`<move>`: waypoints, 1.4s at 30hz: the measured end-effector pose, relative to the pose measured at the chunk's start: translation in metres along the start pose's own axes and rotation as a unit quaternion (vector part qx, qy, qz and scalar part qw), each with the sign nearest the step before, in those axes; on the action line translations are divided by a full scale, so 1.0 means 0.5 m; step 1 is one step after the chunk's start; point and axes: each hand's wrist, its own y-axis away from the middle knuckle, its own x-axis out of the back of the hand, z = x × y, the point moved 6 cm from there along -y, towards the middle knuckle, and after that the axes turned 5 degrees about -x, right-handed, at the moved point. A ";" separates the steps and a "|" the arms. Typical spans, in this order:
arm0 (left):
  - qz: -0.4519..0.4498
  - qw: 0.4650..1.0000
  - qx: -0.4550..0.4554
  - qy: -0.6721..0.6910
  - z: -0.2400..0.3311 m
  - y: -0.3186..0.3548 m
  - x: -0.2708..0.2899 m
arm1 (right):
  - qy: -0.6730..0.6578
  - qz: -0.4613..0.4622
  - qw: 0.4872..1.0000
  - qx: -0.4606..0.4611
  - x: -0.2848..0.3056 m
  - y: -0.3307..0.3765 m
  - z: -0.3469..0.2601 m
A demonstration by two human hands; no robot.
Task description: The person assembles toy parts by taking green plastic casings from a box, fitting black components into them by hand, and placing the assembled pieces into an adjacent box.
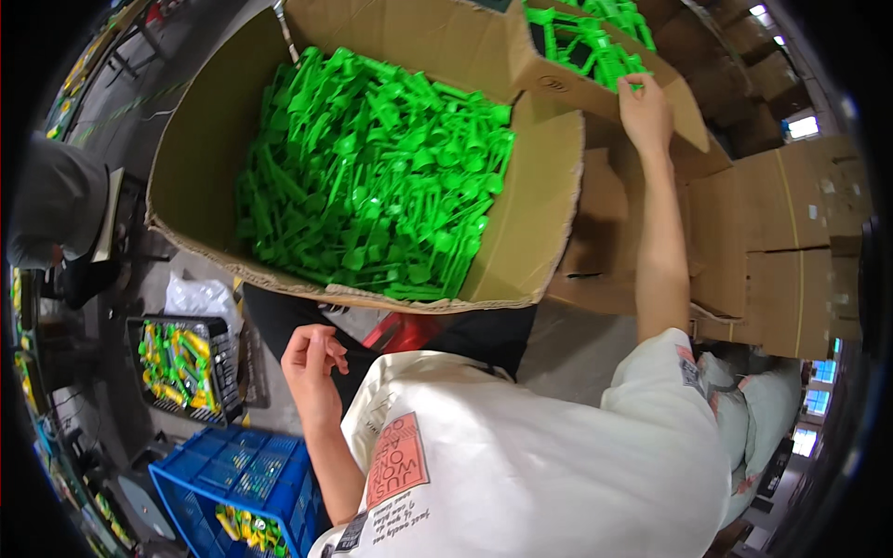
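A large cardboard box (pixel 549 223) in front of me is heaped with bright green plastic parts (pixel 372 177). My right hand (pixel 645 112) reaches far forward to a second cardboard box (pixel 595 88) behind it, fingers touching the green parts (pixel 591 42) at its rim; whether it grips one I cannot tell. My left hand (pixel 312 367) hangs low near my body below the big box's front edge, fingers loosely curled and holding nothing. My cream shirt (pixel 521 456) fills the lower middle.
Stacked cardboard boxes (pixel 781 242) stand on the right. At lower left sit a blue plastic crate (pixel 233 474) and a black crate (pixel 181 367) with green and yellow parts. A white plastic bag (pixel 197 298) lies by them. Another person (pixel 56 209) is at the left edge.
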 end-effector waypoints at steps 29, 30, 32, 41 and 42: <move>-0.376 0.567 -0.359 -0.639 0.193 -0.554 -0.549 | -0.250 -0.166 0.949 0.093 -0.108 0.191 -0.091; -0.356 0.589 -0.415 -0.595 0.206 -0.611 -0.599 | -0.274 -0.152 0.945 0.098 -0.108 0.190 -0.095; -0.327 0.604 -0.467 -0.557 0.202 -0.717 -0.729 | -0.303 -0.143 0.937 0.098 -0.118 0.189 -0.092; -0.255 0.401 -0.536 -0.698 0.028 -1.061 -1.132 | -0.350 -0.149 0.918 0.113 -0.111 0.181 -0.073; -0.245 0.397 -0.514 -0.719 0.024 -1.076 -1.141 | -0.348 -0.147 0.919 0.111 -0.113 0.182 -0.069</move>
